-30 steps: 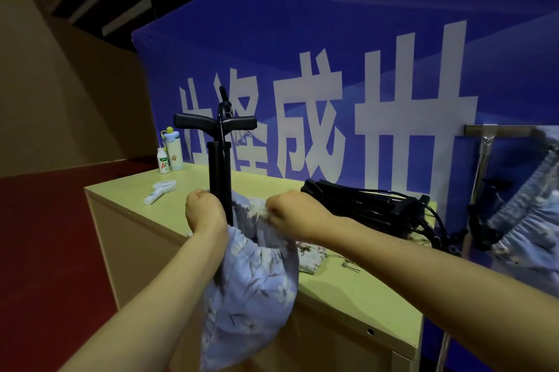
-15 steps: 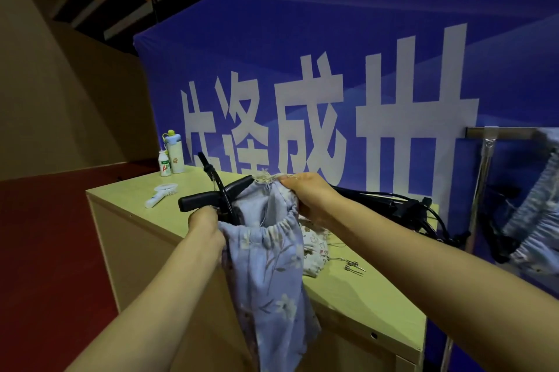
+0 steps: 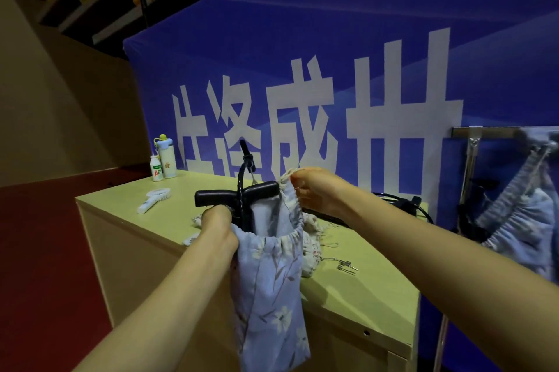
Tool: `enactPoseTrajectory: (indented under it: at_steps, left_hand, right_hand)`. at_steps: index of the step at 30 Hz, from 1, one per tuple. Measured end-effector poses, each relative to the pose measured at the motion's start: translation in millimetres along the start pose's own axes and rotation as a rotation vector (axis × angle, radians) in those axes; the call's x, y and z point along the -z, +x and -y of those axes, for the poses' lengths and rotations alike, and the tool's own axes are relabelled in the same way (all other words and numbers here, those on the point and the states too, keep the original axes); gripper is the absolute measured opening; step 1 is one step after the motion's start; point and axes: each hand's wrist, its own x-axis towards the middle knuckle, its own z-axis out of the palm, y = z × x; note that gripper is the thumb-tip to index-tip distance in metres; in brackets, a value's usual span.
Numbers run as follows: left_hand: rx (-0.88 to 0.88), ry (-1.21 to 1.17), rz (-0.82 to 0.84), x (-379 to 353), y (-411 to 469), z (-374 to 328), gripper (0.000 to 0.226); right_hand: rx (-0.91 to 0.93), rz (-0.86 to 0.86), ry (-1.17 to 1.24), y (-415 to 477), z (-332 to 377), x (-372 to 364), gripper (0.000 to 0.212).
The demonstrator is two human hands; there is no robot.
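Head view shows me the black pump [image 3: 236,197] standing in the mouth of the blue floral drawstring bag [image 3: 272,296], which hangs over the near edge of the pale table [image 3: 363,287]. Only the T-handle and the looped hose [image 3: 240,181] stick out. My left hand [image 3: 219,225] is clenched on the bag's left rim, just under the handle. My right hand [image 3: 317,190] pinches the far rim up beside the handle's right end, at the cord [image 3: 287,174]. To do this well, I judge the rim should clear the handle one end at a time: tilt the handle, lift the right rim past its end, then tuck the hose in so it does not snag the gathers. The left grip should carry the weight, and only then would I draw the cord.
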Motion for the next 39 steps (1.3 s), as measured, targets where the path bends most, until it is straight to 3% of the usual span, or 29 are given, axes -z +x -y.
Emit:
enactPoseTrajectory:
  at_steps: [6, 11, 14, 17, 20, 29, 39]
  left_hand:
    - [0.010, -0.145, -0.017, -23.5, -12.6, -3.0, 0.033]
    - [0.003, -0.191, 0.029, -35.9, -29.8, -7.2, 0.027]
    - [-0.014, -0.188, 0.070, -44.2, -43.1, -3.1, 0.027]
    - [0.002, -0.154, 0.130, -57.7, -63.3, 4.1, 0.026]
    - [-0.003, -0.112, 0.164, -77.8, -85.0, 15.6, 0.030]
    - [0.063, 0.131, 0.505, -179.7, -172.5, 64.2, 0.036]
    - [0.171, 0.143, 0.708, -282.9, -231.0, 131.2, 0.037]
  right_hand:
    - [0.039, 0.054, -0.001, -23.3, 2.4, 21.1, 0.011]
    - [0.134, 0.201, 0.015, -53.8, 9.0, 42.0, 0.025]
    - [0.191, 0.213, 0.009, -76.3, 12.2, 54.4, 0.017]
    - [0.280, 0.139, 0.093, -91.7, 8.9, 73.0, 0.007]
    - [0.342, 0.001, 0.157, -107.3, 3.3, 95.5, 0.011]
    - [0.414, -0.616, -0.089, -183.3, -0.2, 214.2, 0.035]
    - [0.422, -0.817, -0.115, -251.9, -7.9, 310.9, 0.030]
